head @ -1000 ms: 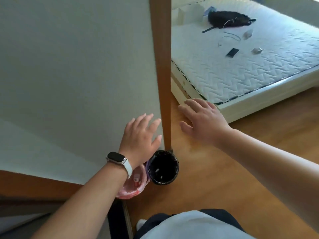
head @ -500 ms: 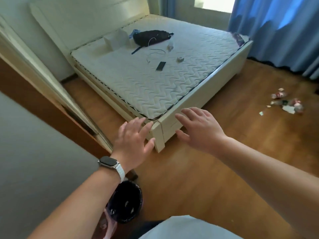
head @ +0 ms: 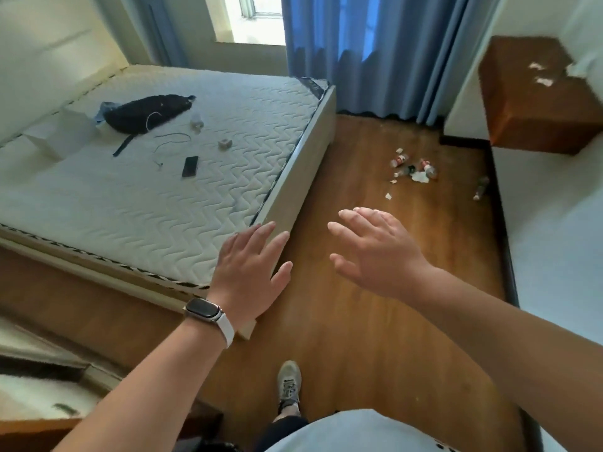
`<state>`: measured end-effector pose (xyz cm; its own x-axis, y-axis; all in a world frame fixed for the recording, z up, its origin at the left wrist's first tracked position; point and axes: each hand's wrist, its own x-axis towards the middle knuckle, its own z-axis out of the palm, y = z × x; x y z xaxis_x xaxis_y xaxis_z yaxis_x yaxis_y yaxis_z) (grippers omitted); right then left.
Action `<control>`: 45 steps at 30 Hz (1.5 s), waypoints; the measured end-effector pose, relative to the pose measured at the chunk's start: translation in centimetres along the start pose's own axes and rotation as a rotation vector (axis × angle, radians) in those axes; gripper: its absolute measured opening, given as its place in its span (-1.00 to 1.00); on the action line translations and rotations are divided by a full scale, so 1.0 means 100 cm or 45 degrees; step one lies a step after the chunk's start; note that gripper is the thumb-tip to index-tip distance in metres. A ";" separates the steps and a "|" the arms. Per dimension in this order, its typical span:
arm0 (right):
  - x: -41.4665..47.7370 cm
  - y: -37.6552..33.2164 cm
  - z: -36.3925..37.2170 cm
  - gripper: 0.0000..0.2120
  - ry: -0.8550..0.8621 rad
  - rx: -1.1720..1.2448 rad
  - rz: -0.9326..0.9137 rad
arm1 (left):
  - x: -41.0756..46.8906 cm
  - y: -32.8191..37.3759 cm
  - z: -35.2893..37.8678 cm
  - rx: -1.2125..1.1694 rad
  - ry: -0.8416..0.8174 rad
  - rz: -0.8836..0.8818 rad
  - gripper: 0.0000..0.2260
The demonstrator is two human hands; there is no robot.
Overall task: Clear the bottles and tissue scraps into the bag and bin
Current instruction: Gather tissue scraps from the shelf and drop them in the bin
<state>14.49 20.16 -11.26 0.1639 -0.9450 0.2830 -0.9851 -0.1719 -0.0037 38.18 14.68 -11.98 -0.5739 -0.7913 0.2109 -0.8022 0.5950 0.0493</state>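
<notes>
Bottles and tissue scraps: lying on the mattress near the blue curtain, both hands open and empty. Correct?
No. The head view shows the bottles and tissue scraps on the wooden floor near the blue curtain, not on the mattress. The left hand and right hand are open and empty.

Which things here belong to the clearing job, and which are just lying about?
Job: bottles on the floor; lone bottle by the wall; tissue scraps among them.
Lying about: black pouch and phone on the mattress.
</notes>
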 end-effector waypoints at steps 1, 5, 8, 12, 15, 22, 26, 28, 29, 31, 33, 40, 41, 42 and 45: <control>0.007 0.002 0.001 -0.51 -0.011 -0.006 0.053 | 0.014 -0.007 0.003 -0.023 0.000 0.038 -0.52; 0.044 0.002 0.004 -0.49 -0.051 -0.059 0.199 | 0.069 -0.045 0.009 -0.065 0.027 0.192 -0.55; 0.076 -0.001 0.005 -0.48 -0.071 -0.085 0.268 | 0.101 -0.079 0.012 -0.094 0.068 0.275 -0.56; 0.103 -0.004 0.000 -0.50 -0.039 -0.139 0.405 | 0.137 -0.113 0.018 -0.132 0.084 0.394 -0.55; 0.112 -0.003 -0.004 -0.50 -0.062 -0.176 0.457 | 0.159 -0.126 0.021 -0.190 0.096 0.428 -0.56; 0.138 0.011 -0.008 -0.50 -0.061 -0.244 0.523 | 0.205 -0.133 0.022 -0.260 0.171 0.527 -0.56; 0.158 0.022 0.001 -0.48 -0.074 -0.218 0.521 | 0.223 -0.139 0.028 -0.253 0.141 0.522 -0.57; 0.167 0.030 0.006 -0.48 -0.070 -0.209 0.514 | 0.234 -0.140 0.031 -0.239 0.120 0.523 -0.56; 0.171 0.035 0.009 -0.49 -0.066 -0.207 0.508 | 0.241 -0.141 0.032 -0.224 0.110 0.523 -0.55; 0.180 0.048 0.015 -0.49 -0.064 -0.204 0.499 | 0.255 -0.140 0.036 -0.201 0.095 0.519 -0.55; 0.188 0.066 0.020 -0.48 -0.065 -0.189 0.499 | 0.274 -0.135 0.041 -0.193 0.093 0.522 -0.55; 0.218 0.152 0.029 -0.49 0.001 -0.154 0.526 | 0.361 -0.091 0.052 -0.145 0.065 0.551 -0.54; 0.221 0.167 0.029 -0.49 0.001 -0.144 0.541 | 0.375 -0.081 0.053 -0.141 0.056 0.560 -0.54; 0.223 0.183 0.030 -0.49 -0.008 -0.136 0.554 | 0.390 -0.071 0.055 -0.136 0.046 0.573 -0.53; 0.226 0.233 0.032 -0.49 -0.033 -0.137 0.578 | 0.434 -0.040 0.060 -0.122 0.057 0.599 -0.55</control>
<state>-4.60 -6.11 -8.05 -0.2855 -0.9247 0.2520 -0.9569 0.2895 -0.0219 15.49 -22.87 -8.88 -0.8618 -0.4271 0.2735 -0.4369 0.8991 0.0274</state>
